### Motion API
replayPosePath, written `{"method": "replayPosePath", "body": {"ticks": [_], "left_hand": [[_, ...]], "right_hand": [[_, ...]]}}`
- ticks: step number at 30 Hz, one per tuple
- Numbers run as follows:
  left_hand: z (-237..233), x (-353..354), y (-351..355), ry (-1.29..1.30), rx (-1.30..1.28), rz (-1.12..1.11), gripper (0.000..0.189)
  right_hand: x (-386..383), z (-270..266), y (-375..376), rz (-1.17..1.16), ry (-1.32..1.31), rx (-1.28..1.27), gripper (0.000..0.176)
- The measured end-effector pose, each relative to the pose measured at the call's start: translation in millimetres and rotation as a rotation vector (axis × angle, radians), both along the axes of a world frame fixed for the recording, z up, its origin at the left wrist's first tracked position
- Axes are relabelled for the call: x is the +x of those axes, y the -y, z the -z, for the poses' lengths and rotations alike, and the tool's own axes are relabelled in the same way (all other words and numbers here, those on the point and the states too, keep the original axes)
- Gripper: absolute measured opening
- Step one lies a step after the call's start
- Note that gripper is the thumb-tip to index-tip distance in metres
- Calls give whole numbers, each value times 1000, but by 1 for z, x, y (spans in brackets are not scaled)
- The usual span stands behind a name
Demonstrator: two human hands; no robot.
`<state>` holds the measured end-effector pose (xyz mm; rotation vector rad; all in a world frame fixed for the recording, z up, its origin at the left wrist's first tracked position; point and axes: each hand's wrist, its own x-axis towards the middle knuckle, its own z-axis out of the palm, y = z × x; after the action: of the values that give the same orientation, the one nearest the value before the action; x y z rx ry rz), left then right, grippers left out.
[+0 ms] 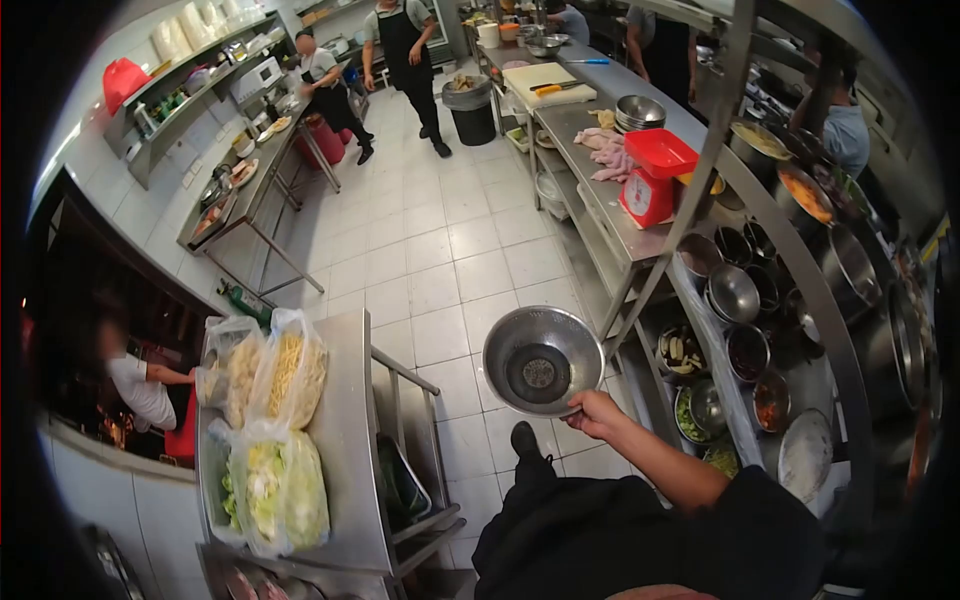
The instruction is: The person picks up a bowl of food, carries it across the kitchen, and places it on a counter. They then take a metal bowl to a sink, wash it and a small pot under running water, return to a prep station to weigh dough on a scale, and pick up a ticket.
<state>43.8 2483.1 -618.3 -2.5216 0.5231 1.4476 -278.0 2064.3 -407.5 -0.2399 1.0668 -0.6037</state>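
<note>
My right hand (597, 414) is closed on the near rim of a round metal colander (541, 372). Small holes show around its upper wall and in its base. The colander is held out over the tiled floor, its inside facing me, and I see no food in it. My left hand does not show clearly anywhere; only a blurred patch appears at the bottom edge, too little to identify.
To the left, a steel table (345, 480) bears bags of cut vegetables (285, 490). On the right stands a shelf rack with metal bowls (733, 293). Beyond are a red scale (648, 195), raw poultry (605, 150) and a bin (469, 110). Several people stand around the kitchen.
</note>
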Motion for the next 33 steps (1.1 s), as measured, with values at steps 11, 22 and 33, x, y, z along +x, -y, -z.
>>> {"method": "replayPosePath", "body": {"ticks": [11,22,33], "left_hand": [[-32,134,480,-229,-886,-123,20],[-314,-4,790,-881,-938,-136,73],[-312,7,973,-670,-1013,-122,38]], "right_hand": [[75,-44,149,196,-4,-44,16],[74,-59,321,400,-160,-230,21],[97,-83,531,237,-321,-412,22]]}}
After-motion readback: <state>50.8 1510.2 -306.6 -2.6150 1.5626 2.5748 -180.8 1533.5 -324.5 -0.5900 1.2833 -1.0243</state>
